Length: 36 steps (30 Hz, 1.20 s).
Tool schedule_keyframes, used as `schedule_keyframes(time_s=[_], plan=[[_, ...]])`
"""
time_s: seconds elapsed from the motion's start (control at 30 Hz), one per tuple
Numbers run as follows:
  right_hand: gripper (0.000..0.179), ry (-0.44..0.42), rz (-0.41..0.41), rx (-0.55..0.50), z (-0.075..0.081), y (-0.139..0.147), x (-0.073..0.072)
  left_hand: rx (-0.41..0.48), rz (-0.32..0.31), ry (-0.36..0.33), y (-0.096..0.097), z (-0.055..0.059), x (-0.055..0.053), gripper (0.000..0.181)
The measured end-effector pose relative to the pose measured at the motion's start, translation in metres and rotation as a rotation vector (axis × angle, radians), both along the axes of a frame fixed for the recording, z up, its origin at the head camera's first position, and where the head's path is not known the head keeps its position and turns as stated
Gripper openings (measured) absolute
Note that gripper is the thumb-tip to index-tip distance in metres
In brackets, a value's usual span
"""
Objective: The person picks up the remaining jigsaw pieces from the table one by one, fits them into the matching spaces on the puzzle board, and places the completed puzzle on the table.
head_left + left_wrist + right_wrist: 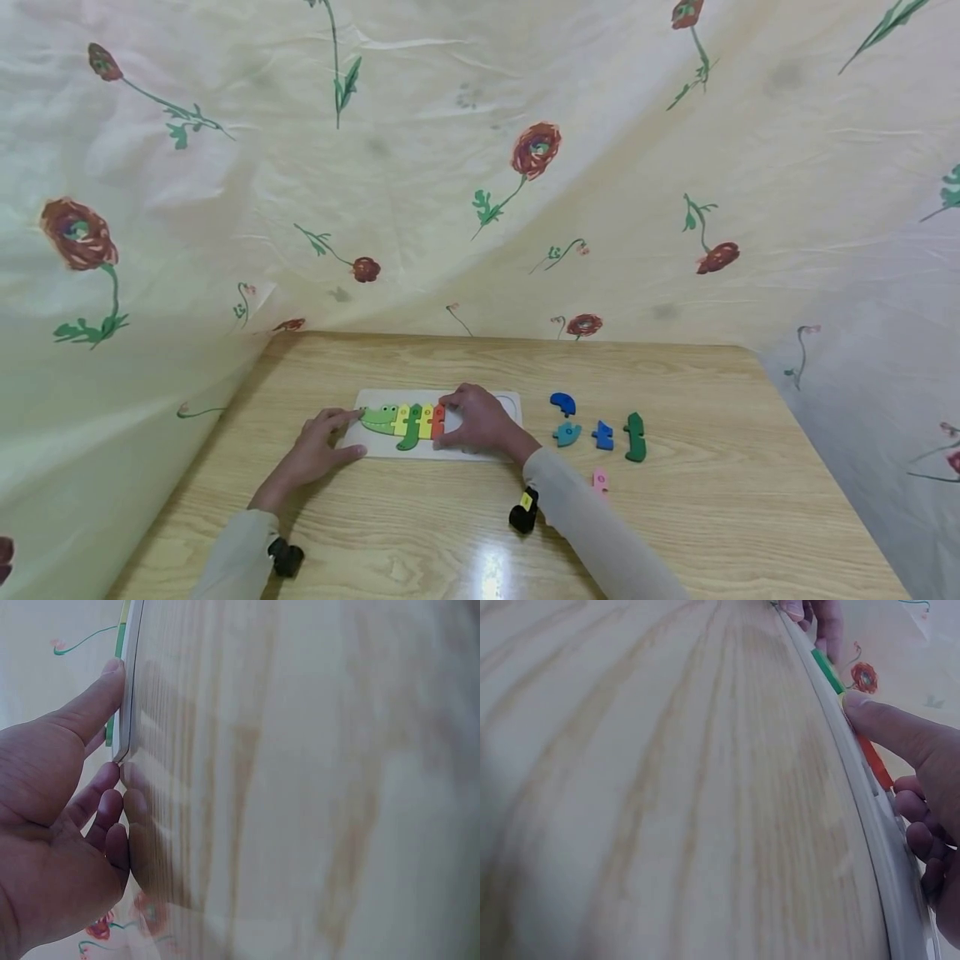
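Note:
A white puzzle board point(381, 451) lies on the table, carrying a light green crocodile head point(378, 421), yellow pieces, a green leg piece point(408, 435) and an orange-red piece point(438, 423) in a row. My right hand point(480, 419) spans that orange-red piece, index finger at its top and thumb at its bottom, pinching it. In the right wrist view, the thumb point(881, 724) lies over the pieces near the board's edge. My left hand point(318, 450) rests at the board's left end, index finger touching the crocodile's snout and the thumb straight along the front corner.
Right of the board lie a dark blue piece point(562, 404), a teal piece point(567, 433), a blue piece point(603, 436) and a green leg piece point(635, 437). A pink piece point(599, 481) is partly hidden by the right sleeve. Flowered cloth point(420, 208) surrounds the wooden table point(405, 533).

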State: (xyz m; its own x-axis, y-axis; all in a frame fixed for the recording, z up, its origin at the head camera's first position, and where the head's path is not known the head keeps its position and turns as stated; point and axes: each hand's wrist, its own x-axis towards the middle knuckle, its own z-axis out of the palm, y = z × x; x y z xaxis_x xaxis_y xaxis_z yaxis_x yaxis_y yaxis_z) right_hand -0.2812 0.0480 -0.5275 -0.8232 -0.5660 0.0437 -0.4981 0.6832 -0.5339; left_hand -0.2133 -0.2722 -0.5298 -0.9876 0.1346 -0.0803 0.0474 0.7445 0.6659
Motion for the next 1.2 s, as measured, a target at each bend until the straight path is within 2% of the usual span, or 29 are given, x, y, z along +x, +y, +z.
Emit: schedule_keyframes(time_s=[0.27,0.4,0.6,0.8,1.03,1.2], plan=[[0.059,-0.031,0.012,-0.157,0.012,0.012,-0.001,-0.003,-0.006,0.004,0.000,-0.001,-0.001,0.066],[0.056,-0.024,0.020,-0.203,0.026,0.023,0.003,-0.008,-0.015,0.009,0.001,0.000,0.000,0.066],[0.057,0.017,0.035,-0.260,0.050,0.044,0.014,-0.013,-0.012,0.002,0.001,0.002,0.001,0.066],[0.055,0.072,-0.006,-0.307,0.065,0.067,0.028,-0.014,-0.017,0.007,0.001,0.000,0.000,0.067],[0.050,0.185,-0.029,-0.345,0.074,0.094,0.045,-0.018,-0.018,-0.006,0.001,-0.002,0.001,0.068],[0.051,0.195,-0.069,-0.338,0.077,0.115,0.056,-0.024,-0.024,0.006,0.002,0.002,0.002,0.067]])
